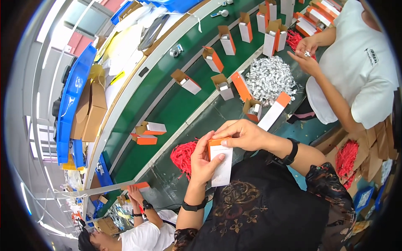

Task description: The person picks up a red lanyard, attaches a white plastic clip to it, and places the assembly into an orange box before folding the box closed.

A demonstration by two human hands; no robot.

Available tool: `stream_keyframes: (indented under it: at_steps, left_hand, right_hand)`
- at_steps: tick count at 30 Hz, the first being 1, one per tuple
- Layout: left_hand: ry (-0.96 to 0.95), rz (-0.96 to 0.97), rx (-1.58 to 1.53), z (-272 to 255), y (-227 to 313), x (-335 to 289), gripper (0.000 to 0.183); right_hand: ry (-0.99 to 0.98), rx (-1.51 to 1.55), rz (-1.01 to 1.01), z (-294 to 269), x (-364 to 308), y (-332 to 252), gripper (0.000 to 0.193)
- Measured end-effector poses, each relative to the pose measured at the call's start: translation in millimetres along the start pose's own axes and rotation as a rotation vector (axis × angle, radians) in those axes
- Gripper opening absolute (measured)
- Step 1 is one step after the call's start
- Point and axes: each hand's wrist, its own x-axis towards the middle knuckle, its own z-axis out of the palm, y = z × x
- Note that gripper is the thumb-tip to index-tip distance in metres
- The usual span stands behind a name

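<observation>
Both hands hold a small white and orange carton (222, 167) in front of my chest. My left hand (203, 163) wraps its left side, with the thumb across the white face. At its orange upper end, my right hand (245, 134) grips with thumb and fingers. The carton's top is partly hidden by my fingers. A bundle of red strands (183, 158) lies on the bench just left of my left hand. Beyond my right hand are an open carton (252, 109) and a long white and orange box (274, 112).
Several open cartons (186, 81) stand on the green conveyor belt (167, 104). A heap of small white and silver pieces (271, 79) lies on the bench. One co-worker's hands (307, 54) are at the right; another co-worker's hand (135, 194) is at the lower left.
</observation>
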Motion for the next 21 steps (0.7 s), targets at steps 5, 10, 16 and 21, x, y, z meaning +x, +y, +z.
stream_keyframes:
  at_steps: [5, 10, 16, 21]
  left_hand:
    - [0.023, -0.017, -0.052, -6, -6, 0, 0.065]
    - [0.072, 0.136, 0.008, -17, -19, -2, 0.058]
    - [0.146, 0.139, -0.015, -26, -19, -9, 0.059]
    - [0.165, 0.128, -0.045, -29, -20, -16, 0.06]
  right_hand:
    - [0.035, -0.052, -0.058, 6, -4, 0, 0.031]
    - [0.141, -0.334, -0.242, 28, -10, -2, 0.041]
    - [0.145, -0.092, -0.113, 39, -7, 11, 0.048]
    - [0.25, -0.546, -0.279, 46, 4, -2, 0.04]
